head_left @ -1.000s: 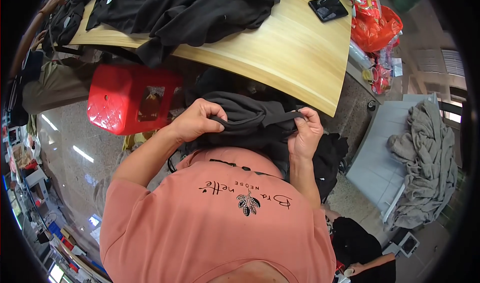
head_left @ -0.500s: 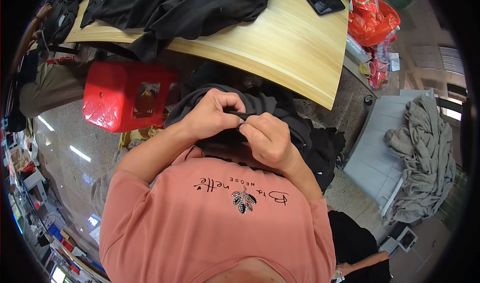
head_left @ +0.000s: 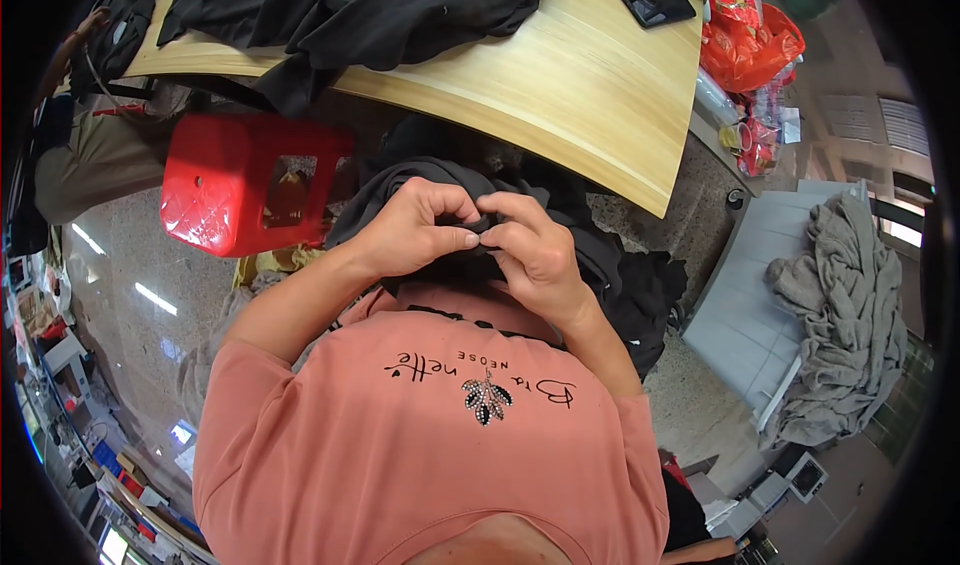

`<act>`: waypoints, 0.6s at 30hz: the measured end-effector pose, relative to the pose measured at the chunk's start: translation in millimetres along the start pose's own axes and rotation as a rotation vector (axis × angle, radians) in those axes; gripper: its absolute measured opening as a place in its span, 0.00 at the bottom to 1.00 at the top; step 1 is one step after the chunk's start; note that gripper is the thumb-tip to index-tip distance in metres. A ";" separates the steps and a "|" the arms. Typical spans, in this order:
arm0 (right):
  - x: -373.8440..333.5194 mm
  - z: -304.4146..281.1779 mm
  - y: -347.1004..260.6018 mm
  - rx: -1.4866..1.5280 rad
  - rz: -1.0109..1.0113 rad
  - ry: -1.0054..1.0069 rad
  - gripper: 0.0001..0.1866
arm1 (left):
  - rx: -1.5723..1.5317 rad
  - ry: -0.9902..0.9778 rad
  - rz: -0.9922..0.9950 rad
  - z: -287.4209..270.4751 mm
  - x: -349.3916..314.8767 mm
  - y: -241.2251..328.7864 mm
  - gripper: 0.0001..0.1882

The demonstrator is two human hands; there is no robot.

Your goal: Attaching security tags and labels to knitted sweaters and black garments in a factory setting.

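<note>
Your left hand (head_left: 415,233) has its thumb and forefinger clamped on a narrow fold of dark cloth (head_left: 596,255), and your right hand (head_left: 540,255) pinches the same cloth just beside it, the fingertips of both hands nearly meeting. The fold shows only as a dark sliver between them; you can't make out its edge or any seam, and your right hand's curled lower fingers are partly hidden. The rest of the cloth bunches behind and beside your hands, in front of your pink shirt (head_left: 430,445), its lower part hard to separate from other dark fabric there. Beyond, the wooden table (head_left: 600,85) covers part of the space under it. Dark garments (head_left: 400,15) lie on it, cut off at the top, near a black phone (head_left: 655,3). Left stands a red stool (head_left: 215,180); farther out, another person's trousers (head_left: 100,165) fade into the dark rim. Right, grey fabric (head_left: 845,315) lies heaped on a pale surface (head_left: 750,275).
</note>
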State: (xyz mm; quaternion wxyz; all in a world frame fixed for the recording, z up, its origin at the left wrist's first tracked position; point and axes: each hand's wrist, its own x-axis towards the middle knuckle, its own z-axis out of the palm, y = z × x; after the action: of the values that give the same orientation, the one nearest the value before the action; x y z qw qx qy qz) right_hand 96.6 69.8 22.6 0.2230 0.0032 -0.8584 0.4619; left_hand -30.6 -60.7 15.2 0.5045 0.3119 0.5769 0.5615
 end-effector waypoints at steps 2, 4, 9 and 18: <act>-1.8 -1.5 3.8 0.065 0.066 -0.041 0.11 | 0.017 -0.003 -0.001 0.7 -0.5 0.1 0.02; -2.5 -1.2 5.2 0.131 0.130 -0.083 0.11 | 0.025 0.021 -0.014 1.9 -0.8 2.9 0.02; -2.5 3.1 5.9 0.212 0.276 -0.021 0.11 | 0.134 0.094 0.014 3.2 -1.5 -1.6 0.02; -2.5 20.3 8.3 -0.109 0.201 0.173 0.10 | 0.543 0.382 0.451 20.1 1.1 -16.5 0.03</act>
State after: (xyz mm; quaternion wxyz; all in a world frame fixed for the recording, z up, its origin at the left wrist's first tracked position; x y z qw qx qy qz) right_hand 89.4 57.9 5.4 0.2489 -0.1348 -0.8557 0.4333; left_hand -8.8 -55.9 1.9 0.1516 0.4427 0.7050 0.5330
